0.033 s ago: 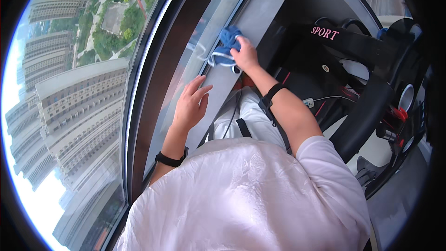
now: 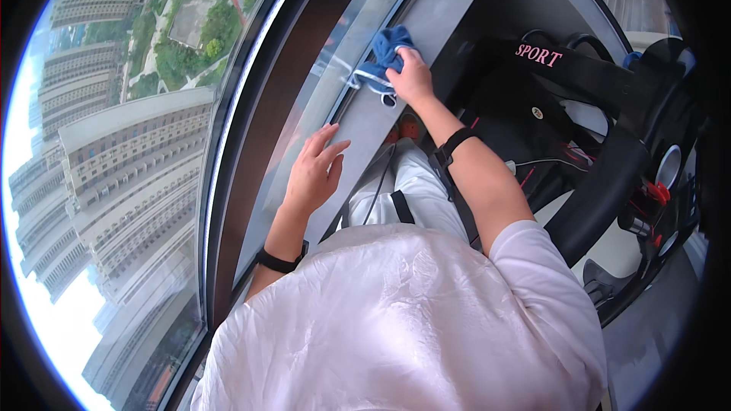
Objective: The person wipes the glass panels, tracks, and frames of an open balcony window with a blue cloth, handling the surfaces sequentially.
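My right hand [image 2: 413, 81] is closed round a bunched blue cloth [image 2: 384, 68] with a pale edge. It presses the cloth against the grey ledge [image 2: 451, 1] beside the window, and the cloth's left end hangs over the ledge's window-side edge. A small white-rimmed loop peeks out below the cloth. My left hand [image 2: 314, 170] hovers by the lower glass pane [image 2: 346, 42] and the ledge, fingers spread and holding nothing. Whether its fingertips touch anything I cannot tell.
A dark window frame [image 2: 263, 99] runs along my left, with tall buildings beyond the glass. Close on my right stands a black treadmill [image 2: 601, 80] with a thick curved handrail [image 2: 601, 194]. A pale cable [image 2: 552, 160] crosses it. My orange shoes [image 2: 409, 128] show below the ledge.
My right hand and the cloth have shifted slightly to the right and away from the glass along the ledge. The left hand has stayed in nearly the same place.
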The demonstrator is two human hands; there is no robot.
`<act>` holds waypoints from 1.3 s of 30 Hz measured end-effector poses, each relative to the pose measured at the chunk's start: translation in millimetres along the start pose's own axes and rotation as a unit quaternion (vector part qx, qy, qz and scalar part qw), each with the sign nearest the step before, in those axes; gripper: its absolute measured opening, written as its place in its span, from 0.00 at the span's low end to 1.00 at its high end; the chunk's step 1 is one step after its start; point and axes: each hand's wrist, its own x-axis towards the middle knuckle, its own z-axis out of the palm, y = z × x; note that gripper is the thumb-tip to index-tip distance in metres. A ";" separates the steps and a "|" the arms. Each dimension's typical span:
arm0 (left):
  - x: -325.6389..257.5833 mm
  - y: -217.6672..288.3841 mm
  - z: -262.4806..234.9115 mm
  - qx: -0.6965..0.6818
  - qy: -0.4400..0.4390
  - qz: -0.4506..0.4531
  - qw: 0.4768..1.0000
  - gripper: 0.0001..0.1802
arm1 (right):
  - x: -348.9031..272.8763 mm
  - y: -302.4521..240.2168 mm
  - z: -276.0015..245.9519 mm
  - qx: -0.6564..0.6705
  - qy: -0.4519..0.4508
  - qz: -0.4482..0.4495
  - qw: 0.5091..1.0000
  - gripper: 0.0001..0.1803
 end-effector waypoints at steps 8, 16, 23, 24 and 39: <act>-64.1 -3.9 -9.8 -0.061 0.073 -0.277 0.956 0.14 | 31.8 17.4 35.1 -0.144 -0.173 0.161 0.961 0.52; -97.4 -16.2 -2.9 -0.023 0.101 -0.293 0.951 0.10 | -21.4 -2.1 51.6 -0.237 -0.250 0.122 0.931 0.38; -102.8 -28.8 2.5 0.016 0.140 -0.224 0.964 0.09 | -126.9 -23.9 85.1 -0.295 -0.280 0.026 0.913 0.36; -103.8 -22.5 2.6 0.009 0.133 -0.239 0.962 0.09 | -144.0 -28.2 93.2 -0.298 -0.272 0.014 0.915 0.36; -347.6 -32.3 1.5 -0.088 0.077 -0.392 0.913 0.14 | -404.1 -99.4 177.6 -0.194 -0.490 -0.231 0.818 0.20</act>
